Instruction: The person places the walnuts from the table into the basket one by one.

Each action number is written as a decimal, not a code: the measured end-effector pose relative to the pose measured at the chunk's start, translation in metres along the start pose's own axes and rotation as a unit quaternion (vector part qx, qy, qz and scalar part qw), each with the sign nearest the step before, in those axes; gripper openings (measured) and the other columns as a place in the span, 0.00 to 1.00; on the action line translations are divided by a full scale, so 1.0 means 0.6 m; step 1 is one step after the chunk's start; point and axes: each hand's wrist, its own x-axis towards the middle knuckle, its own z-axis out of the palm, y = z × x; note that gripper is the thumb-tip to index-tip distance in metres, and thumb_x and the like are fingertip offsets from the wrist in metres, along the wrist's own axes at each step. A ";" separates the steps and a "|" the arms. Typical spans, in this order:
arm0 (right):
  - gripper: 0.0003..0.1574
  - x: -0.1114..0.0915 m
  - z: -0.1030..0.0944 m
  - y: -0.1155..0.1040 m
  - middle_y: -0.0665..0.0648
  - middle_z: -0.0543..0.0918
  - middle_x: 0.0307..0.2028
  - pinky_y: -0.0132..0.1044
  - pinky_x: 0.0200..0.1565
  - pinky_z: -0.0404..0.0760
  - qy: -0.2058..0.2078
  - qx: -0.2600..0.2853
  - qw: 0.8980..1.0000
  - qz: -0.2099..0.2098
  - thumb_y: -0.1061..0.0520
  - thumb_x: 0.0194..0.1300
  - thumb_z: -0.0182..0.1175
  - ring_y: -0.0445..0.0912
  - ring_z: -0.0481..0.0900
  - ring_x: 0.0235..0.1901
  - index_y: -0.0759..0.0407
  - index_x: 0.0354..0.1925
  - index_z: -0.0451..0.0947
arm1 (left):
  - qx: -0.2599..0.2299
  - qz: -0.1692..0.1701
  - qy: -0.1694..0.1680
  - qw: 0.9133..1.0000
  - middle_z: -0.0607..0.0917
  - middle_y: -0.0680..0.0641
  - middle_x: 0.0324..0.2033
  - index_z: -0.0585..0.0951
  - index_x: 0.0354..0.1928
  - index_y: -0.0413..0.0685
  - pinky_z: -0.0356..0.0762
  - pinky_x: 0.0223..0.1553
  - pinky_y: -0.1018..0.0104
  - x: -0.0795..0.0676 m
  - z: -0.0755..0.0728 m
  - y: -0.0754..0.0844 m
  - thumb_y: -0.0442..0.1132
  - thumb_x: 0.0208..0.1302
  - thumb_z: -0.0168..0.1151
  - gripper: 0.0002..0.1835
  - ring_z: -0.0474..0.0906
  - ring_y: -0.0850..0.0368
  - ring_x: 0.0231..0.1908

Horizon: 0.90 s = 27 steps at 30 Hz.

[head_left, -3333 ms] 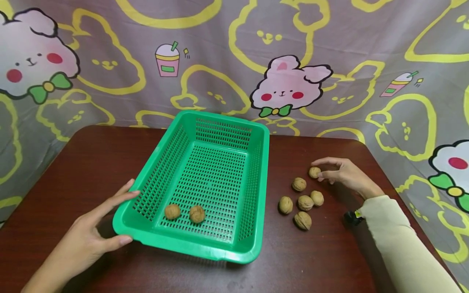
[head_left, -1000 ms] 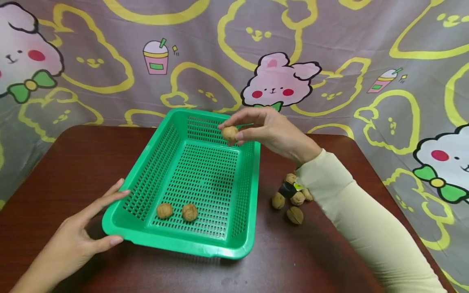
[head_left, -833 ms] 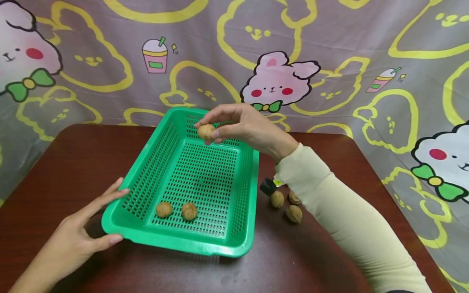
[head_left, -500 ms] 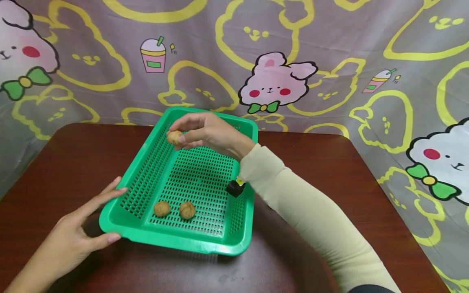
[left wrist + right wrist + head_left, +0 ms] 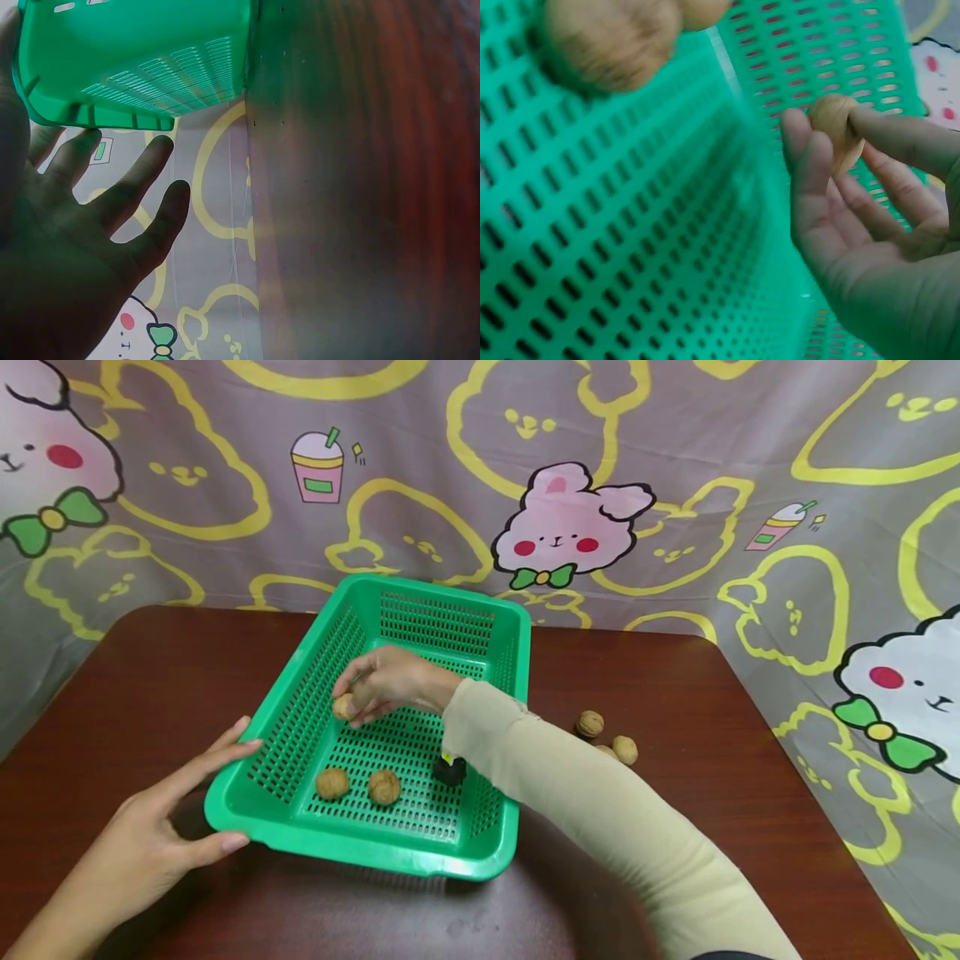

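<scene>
A green plastic basket [image 5: 360,857] with slotted walls stands on the table. Inside it, the right hand [image 5: 390,683] pinches a walnut [image 5: 342,707] between thumb and fingers, low near the left wall. The right wrist view shows that walnut [image 5: 834,127] at the fingertips. Two more walnuts, one [image 5: 332,783] left of the other [image 5: 384,787], lie on the basket floor at the near end. At the basket's near left corner, the left hand [image 5: 150,835] touches the rim with thumb and fingertips. Its fingers look straight and spread in the left wrist view.
Right of the basket, several walnuts lie on the dark brown table [image 5: 690,710]; one walnut [image 5: 589,724] shows fully and the sleeve [image 5: 585,793] hides others. A patterned curtain [image 5: 420,427] hangs behind the table. A black wrist device [image 5: 450,770] hangs below the right cuff.
The right hand took a walnut from the table on the right, carried it left over the basket, and has lowered it inside. The left hand stays at the basket corner.
</scene>
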 end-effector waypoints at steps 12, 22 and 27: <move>0.14 0.012 0.015 0.025 0.57 0.85 0.39 0.46 0.48 0.88 -0.070 -0.087 0.993 -0.023 0.75 0.66 0.64 0.53 0.88 0.37 0.71 0.50 0.83 | -0.005 -0.003 -0.003 1.000 0.61 0.53 0.82 0.71 0.76 0.48 0.59 0.60 0.90 -0.004 0.002 0.008 0.25 0.43 0.83 0.54 0.60 0.83 0.72; 0.11 0.015 0.024 0.029 0.57 0.84 0.42 0.43 0.45 0.89 -0.092 -0.147 0.984 -0.037 0.76 0.66 0.64 0.47 0.85 0.38 0.68 0.45 0.85 | -0.003 -0.009 -0.002 1.000 0.61 0.53 0.82 0.71 0.76 0.48 0.58 0.59 0.89 -0.004 0.001 0.008 0.25 0.42 0.83 0.54 0.62 0.84 0.70; 0.12 0.013 0.025 0.029 0.56 0.83 0.44 0.44 0.44 0.89 -0.099 -0.164 0.981 -0.043 0.76 0.67 0.62 0.46 0.84 0.37 0.67 0.46 0.85 | -0.003 -0.011 -0.003 1.000 0.61 0.52 0.82 0.71 0.76 0.49 0.58 0.59 0.89 -0.005 0.000 0.009 0.25 0.43 0.83 0.54 0.63 0.84 0.69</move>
